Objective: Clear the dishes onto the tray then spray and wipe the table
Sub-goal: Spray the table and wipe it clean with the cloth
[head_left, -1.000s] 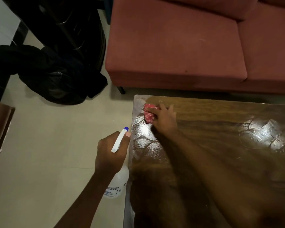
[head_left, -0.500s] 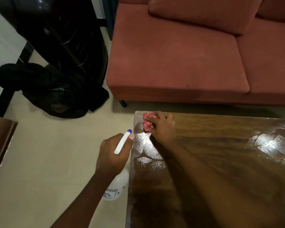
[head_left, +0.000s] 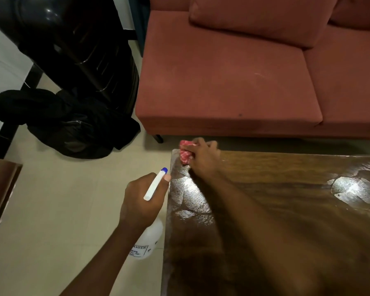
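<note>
The dark wooden table (head_left: 286, 210) fills the lower right, with wet shiny patches near its left edge and at the right. My right hand (head_left: 203, 159) presses a crumpled red cloth (head_left: 185, 153) onto the table's far left corner. My left hand (head_left: 142, 201) hangs just left of the table edge, above the floor. It grips a white spray bottle (head_left: 147, 240) by its neck, and the blue-tipped nozzle points toward the corner. No dishes or tray are in view.
A red sofa (head_left: 244, 82) stands close behind the table. A black appliance (head_left: 73, 45) and a black bag (head_left: 62, 122) sit on the tiled floor at the left. A brown furniture edge (head_left: 0, 189) shows at the far left.
My right hand has slid the red cloth from a little inside the table up to its far left corner. My left hand with the bottle has stayed beside the table edge.
</note>
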